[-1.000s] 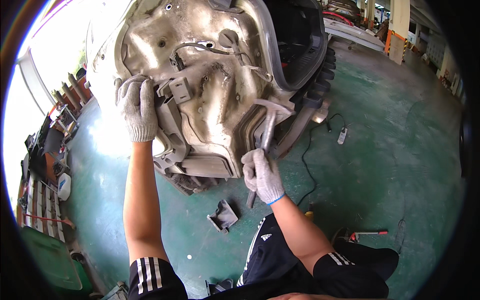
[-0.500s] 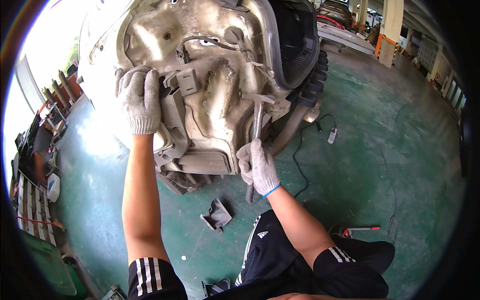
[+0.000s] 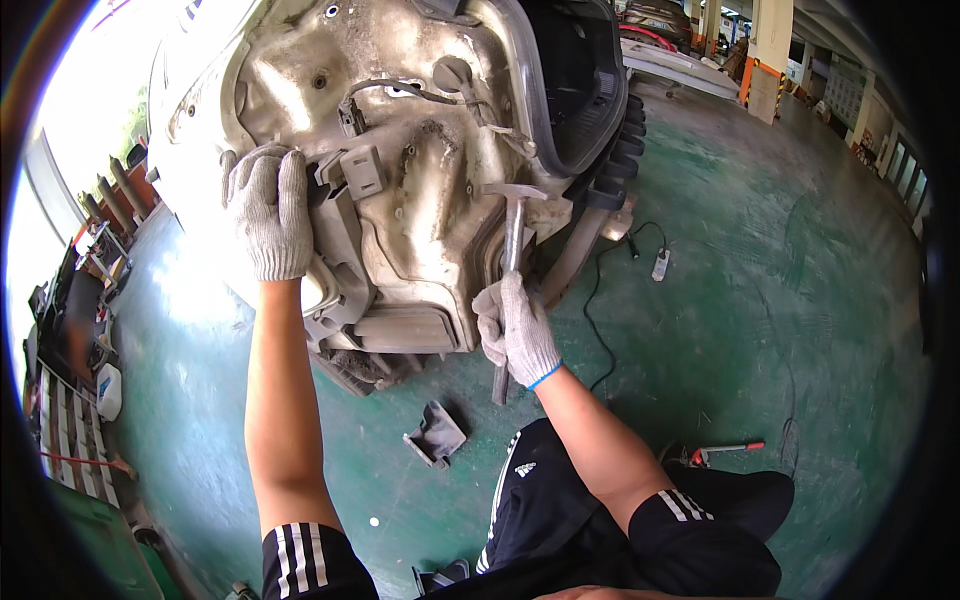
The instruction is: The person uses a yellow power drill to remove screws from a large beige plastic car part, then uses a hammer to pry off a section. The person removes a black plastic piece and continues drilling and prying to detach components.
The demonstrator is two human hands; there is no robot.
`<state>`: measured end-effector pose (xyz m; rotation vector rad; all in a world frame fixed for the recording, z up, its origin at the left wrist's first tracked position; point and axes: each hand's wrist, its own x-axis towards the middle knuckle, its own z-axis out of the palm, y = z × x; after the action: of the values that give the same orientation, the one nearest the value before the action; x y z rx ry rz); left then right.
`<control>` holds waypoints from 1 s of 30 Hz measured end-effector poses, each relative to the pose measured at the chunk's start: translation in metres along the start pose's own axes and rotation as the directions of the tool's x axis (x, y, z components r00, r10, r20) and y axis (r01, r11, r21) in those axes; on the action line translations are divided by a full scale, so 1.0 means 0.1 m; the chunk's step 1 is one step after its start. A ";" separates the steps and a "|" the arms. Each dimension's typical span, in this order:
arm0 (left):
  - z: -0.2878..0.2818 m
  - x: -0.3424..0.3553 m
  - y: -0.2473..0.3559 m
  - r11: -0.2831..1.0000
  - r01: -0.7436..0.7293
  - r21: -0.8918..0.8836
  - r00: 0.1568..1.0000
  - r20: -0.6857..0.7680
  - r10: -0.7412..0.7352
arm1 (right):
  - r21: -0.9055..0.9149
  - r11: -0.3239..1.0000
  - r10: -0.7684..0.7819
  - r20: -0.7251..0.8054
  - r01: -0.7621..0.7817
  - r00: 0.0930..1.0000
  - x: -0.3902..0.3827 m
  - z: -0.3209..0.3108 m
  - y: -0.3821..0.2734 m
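Observation:
My left hand (image 3: 268, 215), in a knitted work glove, rests palm down on the pale rear corner of the car body (image 3: 410, 230), its fingers spread and bent over the panel's edge. My right hand (image 3: 520, 330), gloved alike, is closed round the handle of a metal hammer (image 3: 514, 240). The hammer stands upright with its head at the top, in front of the lower right of the body panel; whether it touches the metal I cannot tell. Between the hands are a grey plastic bracket (image 3: 363, 172) and a hanging wire connector (image 3: 351, 117).
On the green floor (image 3: 720, 330) lie a dark broken plastic piece (image 3: 437, 434), a black cable (image 3: 592, 310) and a red-handled tool (image 3: 728, 451) beside my leg. A black rubber seal (image 3: 527, 90) rims the car's opening. Loose parts and a white jug (image 3: 109, 392) line the left side.
The view has shifted slightly, so the car sits a little further left in it. My left hand stays on the panel, and my right hand holds the hammer in nearly the same place.

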<state>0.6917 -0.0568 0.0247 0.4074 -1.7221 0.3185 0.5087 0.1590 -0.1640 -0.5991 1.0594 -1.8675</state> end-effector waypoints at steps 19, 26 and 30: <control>0.02 0.01 0.01 1.000 0.012 -0.014 1.000 0.010 -0.012 | 0.032 0.999 -0.041 0.198 0.035 0.979 -0.06 0.62 -0.41; 0.03 0.00 -0.02 1.000 -0.011 0.011 1.000 -0.017 0.011 | -0.059 0.998 0.025 0.286 -0.008 0.958 -0.20 0.44 -0.09; 0.05 0.01 -0.03 1.000 -0.016 -0.017 0.999 -0.048 0.015 | -0.091 0.990 -0.087 0.186 0.106 0.979 -0.34 0.45 0.09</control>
<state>0.6886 -0.0617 0.0250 0.3709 -1.6807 0.3216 0.5630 0.1672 -0.1484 -0.8767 1.0227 -1.8110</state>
